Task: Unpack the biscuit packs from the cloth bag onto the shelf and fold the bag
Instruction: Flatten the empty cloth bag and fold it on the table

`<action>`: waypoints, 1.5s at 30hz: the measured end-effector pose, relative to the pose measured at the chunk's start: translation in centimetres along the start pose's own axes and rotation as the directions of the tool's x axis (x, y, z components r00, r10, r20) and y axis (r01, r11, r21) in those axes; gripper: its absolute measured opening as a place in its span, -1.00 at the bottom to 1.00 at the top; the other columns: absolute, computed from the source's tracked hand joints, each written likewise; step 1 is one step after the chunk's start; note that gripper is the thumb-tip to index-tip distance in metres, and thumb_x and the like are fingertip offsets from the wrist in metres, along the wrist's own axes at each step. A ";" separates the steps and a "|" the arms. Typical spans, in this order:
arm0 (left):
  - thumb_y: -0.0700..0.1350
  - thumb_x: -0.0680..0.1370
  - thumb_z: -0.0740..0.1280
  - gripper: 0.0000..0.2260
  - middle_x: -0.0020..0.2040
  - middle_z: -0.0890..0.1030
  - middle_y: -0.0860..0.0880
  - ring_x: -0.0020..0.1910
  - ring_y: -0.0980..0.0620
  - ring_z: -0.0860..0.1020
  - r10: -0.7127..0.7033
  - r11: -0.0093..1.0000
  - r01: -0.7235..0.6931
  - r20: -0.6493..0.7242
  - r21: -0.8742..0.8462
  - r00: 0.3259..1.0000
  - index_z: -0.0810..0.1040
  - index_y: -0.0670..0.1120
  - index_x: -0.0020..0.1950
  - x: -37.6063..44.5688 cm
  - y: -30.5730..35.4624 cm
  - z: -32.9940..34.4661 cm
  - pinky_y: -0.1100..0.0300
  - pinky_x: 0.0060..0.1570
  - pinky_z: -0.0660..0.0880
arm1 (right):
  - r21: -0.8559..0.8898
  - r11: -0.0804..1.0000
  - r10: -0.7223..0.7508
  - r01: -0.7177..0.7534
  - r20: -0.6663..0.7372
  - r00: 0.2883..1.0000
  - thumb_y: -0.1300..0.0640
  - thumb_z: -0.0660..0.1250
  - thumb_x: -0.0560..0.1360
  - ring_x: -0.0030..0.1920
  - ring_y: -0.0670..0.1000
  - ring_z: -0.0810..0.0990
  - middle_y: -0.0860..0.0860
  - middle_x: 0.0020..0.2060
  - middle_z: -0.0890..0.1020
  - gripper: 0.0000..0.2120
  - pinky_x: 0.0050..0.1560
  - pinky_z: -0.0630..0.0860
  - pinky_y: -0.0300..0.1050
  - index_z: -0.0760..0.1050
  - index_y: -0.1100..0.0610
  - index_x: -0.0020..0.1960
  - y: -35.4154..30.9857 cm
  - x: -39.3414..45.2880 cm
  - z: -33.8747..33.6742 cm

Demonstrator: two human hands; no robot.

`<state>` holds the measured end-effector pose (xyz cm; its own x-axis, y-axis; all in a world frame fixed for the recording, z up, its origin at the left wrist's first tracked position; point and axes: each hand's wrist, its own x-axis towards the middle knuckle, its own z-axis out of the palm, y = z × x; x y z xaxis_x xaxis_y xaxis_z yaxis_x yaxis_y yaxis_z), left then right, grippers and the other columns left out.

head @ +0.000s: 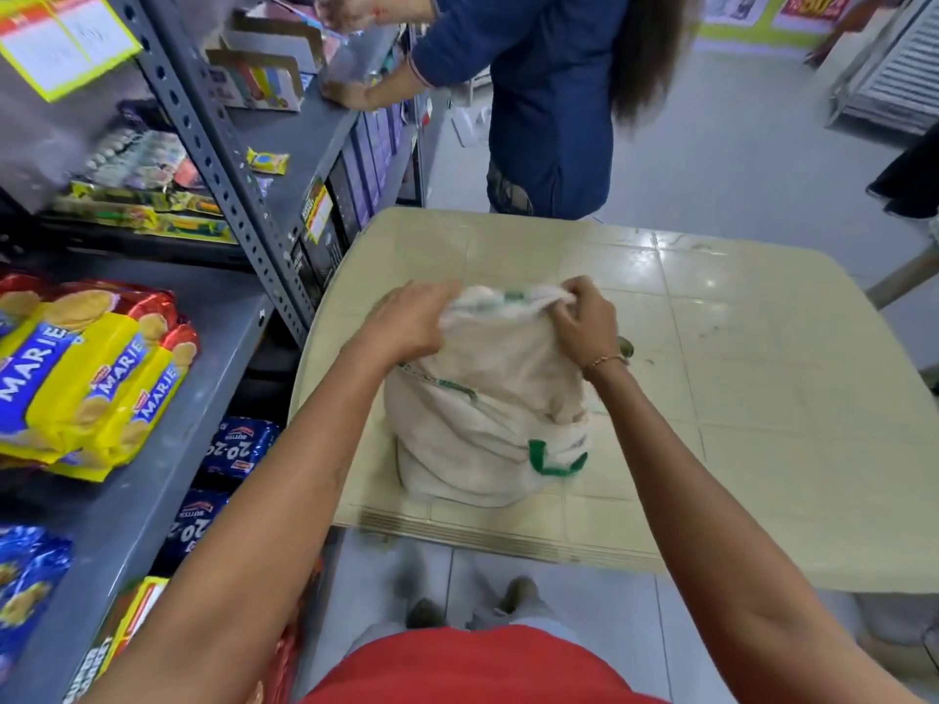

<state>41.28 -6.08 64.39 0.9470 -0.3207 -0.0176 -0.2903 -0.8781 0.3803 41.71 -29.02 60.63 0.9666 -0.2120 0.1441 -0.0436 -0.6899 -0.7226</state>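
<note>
both hands grasp the cloth bag (488, 424) mouth on the surface (737, 398): left hand (411, 322), right hand (584, 317) bunching cloth.

Cloth bag (488, 414) sits bulky on the near-left part of the cream table (737, 398); both hands at its mouth, left hand (406, 322) and right hand (584, 322) gripping the rim. Table surface right of and beyond the bag lies bare.

Grey shelf (152, 475) stands just left of the table, narrow gap between. Marie packs (96, 373) fill the shelf's left part; bare board near its front edge. Slotted upright post (228, 160) rises at the shelf's far corner, close to the table's left edge.

Second person (549, 104) stands beyond the table's far edge, arms reaching into the upper shelving.
</note>
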 end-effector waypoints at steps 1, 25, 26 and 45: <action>-0.31 0.36 0.30 -0.50 0.11 0.60 -0.13 0.09 -0.19 0.55 -0.061 0.997 0.065 -0.110 0.036 0.992 0.48 0.03 0.25 -0.1 -0.3 -0.1 0.02 0.01 0.49 | 0.015 1.000 -0.004 0.005 -0.103 0.995 0.19 0.24 0.45 -0.16 0.20 0.55 0.13 -0.22 0.58 -0.89 -0.22 0.36 -0.04 0.40 0.14 -0.03 0.4 0.0 -1.0; -0.28 0.56 0.18 -0.72 0.21 0.54 -0.27 0.14 -0.26 0.53 -0.804 0.531 0.711 -0.009 -0.461 0.595 0.49 -0.29 0.24 -0.7 -2.8 0.5 -0.07 0.05 0.53 | 0.074 0.928 0.320 -0.365 0.342 0.884 0.48 0.18 0.37 -0.33 0.05 0.40 0.08 -0.37 0.43 -0.78 -0.37 0.34 -0.16 0.43 0.18 -0.23 9.5 0.0 -13.1; -0.27 0.55 0.18 -0.70 0.19 0.56 -0.25 0.07 -0.24 0.57 -0.839 0.370 0.613 0.033 -0.698 0.544 0.46 -0.28 0.26 0.0 -2.3 -0.5 -0.10 -0.01 0.57 | 0.090 0.928 0.348 -0.362 0.141 0.927 0.45 0.15 0.34 -0.34 0.05 0.31 0.04 -0.43 0.34 -0.74 -0.39 0.25 -0.17 0.33 0.11 -0.35 8.7 0.8 -13.3; 0.04 0.54 0.31 -0.70 -0.27 0.54 -0.21 -0.19 -0.23 0.55 -0.363 0.841 0.229 -0.197 -0.490 0.911 0.42 -0.14 -0.26 5.0 11.0 -4.0 0.13 -0.34 0.27 | 0.014 1.000 -0.025 0.022 0.273 0.962 -0.12 0.36 0.45 -0.16 0.17 0.56 0.16 -0.17 0.64 -0.67 -0.26 0.25 -0.12 0.46 0.16 -0.17 -2.2 -1.7 -3.2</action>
<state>43.41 -15.88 72.19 0.9950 0.0962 0.0279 0.0401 -0.6379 0.7690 39.38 -29.35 64.15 0.9996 0.0024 -0.0278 -0.0186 -0.6849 -0.7284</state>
